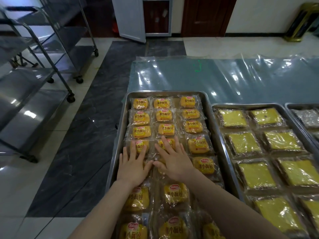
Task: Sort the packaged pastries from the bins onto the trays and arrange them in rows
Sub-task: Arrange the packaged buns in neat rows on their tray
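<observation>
The packaged pastries (165, 128), small orange buns in clear wrappers printed with red and dark lettering, are laid in three rows along a long metal tray (120, 121) that runs away from the viewer. Both hands are pressed flat on the packs in the middle of this tray. The left hand (133, 163) is spread palm down over the packs of the left row, fingers open and extended, nothing gripped. The right hand (174, 159) is laid likewise over the packs of the middle row, fingers splayed and flat, nothing held; the two thumbs are brought close together, almost touching. The bare forearms are seen reaching in from the lower edge, crossing over the nearest packs. The right row is left uncovered by the hands. Just beside this tray on the right a second metal tray (224, 140) is set, filled with square yellow cakes (243, 142) in clear wrap, arranged in two visible rows. Further right, the corner of a third tray (290, 105) is seen, holding grey-looking wrapped packs (307, 117); their contents cannot be told. All the trays are placed on a shiny clear plastic sheet (224, 76) spread over the tiled floor (77, 152). To the left, steel trolley racks (34, 80) on castors are stood, well apart from the trays.
</observation>
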The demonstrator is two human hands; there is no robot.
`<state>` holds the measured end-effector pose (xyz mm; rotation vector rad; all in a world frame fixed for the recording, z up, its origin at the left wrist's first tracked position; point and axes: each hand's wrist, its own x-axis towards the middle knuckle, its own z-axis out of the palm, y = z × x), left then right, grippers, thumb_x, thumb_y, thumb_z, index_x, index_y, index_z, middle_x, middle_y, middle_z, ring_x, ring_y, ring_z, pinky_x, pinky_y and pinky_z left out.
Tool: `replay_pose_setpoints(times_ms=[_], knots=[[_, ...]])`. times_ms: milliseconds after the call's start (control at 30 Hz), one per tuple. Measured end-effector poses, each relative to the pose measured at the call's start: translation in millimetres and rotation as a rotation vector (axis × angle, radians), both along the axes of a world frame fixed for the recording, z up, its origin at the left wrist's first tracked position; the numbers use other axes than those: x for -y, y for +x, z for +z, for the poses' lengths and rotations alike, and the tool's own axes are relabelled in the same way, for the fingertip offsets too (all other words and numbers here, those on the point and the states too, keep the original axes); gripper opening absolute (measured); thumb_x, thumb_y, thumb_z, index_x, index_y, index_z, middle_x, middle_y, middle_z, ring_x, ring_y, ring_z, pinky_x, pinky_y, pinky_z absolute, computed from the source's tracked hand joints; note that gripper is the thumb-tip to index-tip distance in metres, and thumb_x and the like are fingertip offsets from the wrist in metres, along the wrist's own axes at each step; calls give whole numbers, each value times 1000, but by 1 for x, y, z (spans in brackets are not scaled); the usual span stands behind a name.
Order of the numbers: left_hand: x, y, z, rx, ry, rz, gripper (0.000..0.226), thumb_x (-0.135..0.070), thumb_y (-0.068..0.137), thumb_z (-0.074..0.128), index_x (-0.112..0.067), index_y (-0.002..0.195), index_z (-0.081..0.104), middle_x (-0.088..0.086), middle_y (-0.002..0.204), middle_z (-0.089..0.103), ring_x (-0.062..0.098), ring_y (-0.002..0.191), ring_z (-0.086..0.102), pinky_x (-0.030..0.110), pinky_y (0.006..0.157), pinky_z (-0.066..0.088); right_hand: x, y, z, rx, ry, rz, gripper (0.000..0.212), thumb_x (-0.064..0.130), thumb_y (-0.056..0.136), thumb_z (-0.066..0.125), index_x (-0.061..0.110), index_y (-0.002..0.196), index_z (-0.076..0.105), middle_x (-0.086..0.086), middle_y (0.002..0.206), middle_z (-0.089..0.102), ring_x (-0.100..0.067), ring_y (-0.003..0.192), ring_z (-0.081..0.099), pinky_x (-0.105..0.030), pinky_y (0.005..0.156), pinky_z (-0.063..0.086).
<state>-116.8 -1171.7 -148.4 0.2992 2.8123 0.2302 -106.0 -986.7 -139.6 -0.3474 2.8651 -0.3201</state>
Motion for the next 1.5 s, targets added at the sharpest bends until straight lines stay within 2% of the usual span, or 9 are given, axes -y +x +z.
replay_pose_setpoints(times_ms=[133, 267, 533, 667, 800, 1033, 1233, 1367, 1500], knots=[[4, 6, -12, 36, 7, -27, 68, -69, 88, 12, -43, 135, -30, 5, 147, -37, 36, 139, -23, 47, 114, -4, -2, 8, -15, 36, 55, -5, 84, 80, 79, 3, 37, 150, -6, 7, 147, -33, -42, 138, -27, -56, 114, -3], [5, 7, -12, 36, 13, -36, 68, -69, 87, 12, -44, 134, -31, 5, 147, -37, 35, 139, -23, 47, 113, -5, -2, 12, -16, 43, 77, -22, 86, 80, 77, 2, 36, 150, -7, 7, 147, -35, -42, 138, -27, -57, 113, -4], [7, 6, -8, -78, 48, -55, 67, -70, 84, 3, -45, 134, -33, 2, 149, -36, 25, 136, -32, 42, 112, -15, -28, 9, -11, -47, 51, -184, 74, 75, 83, 9, 42, 146, -13, 6, 152, -33, -32, 132, -41, -52, 106, -20], [3, -12, -4, -61, 57, -62, 68, -66, 89, 12, -41, 139, -27, 3, 150, -33, 22, 138, -28, 40, 112, -14, -72, 5, -8, 12, 85, -338, 74, 75, 84, 9, 43, 147, -12, 3, 153, -32, -35, 135, -34, -53, 108, -17], [-1, -32, -2, 26, -3, -62, 65, -66, 90, 9, -39, 143, -18, 3, 153, -23, 21, 141, -18, 45, 112, -12, -85, 2, -11, 102, 79, -305, 83, 78, 73, 0, 42, 147, -10, 3, 156, -26, -35, 138, -30, -56, 111, -10], [-4, -39, 2, 43, 8, -24, 66, -65, 91, 11, -36, 149, -1, 2, 158, -11, 21, 144, -8, 48, 113, -8, -77, 1, -13, 17, 70, -317, 74, 72, 88, 15, 38, 149, -7, 3, 156, -24, -35, 139, -28, -54, 106, -16], [-8, -41, 6, 79, 54, 12, 63, -63, 93, 18, -37, 149, 6, 2, 158, -8, 25, 145, -4, 50, 115, 1, -75, -15, -3, 42, 75, -276, 73, 66, 92, 16, 28, 152, -1, 5, 160, -11, -24, 144, -18, -57, 108, -13], [-7, -46, 9, 65, 79, 12, 60, -62, 93, 21, -36, 147, 14, 1, 159, 2, 27, 144, 5, 50, 115, 9, -57, -23, 0, -10, 29, -215, 76, 69, 87, 8, 30, 151, -3, 8, 157, -15, -21, 140, -26, -54, 106, -16], [-7, -44, 6, 46, 66, 16, 61, -63, 92, 22, -37, 147, 12, 1, 159, 1, 27, 145, 4, 50, 116, 9, -35, -35, -6, 23, 46, -93, 76, 69, 88, 7, 29, 151, -6, 6, 157, -18, -20, 142, -23, -54, 106, -17]])
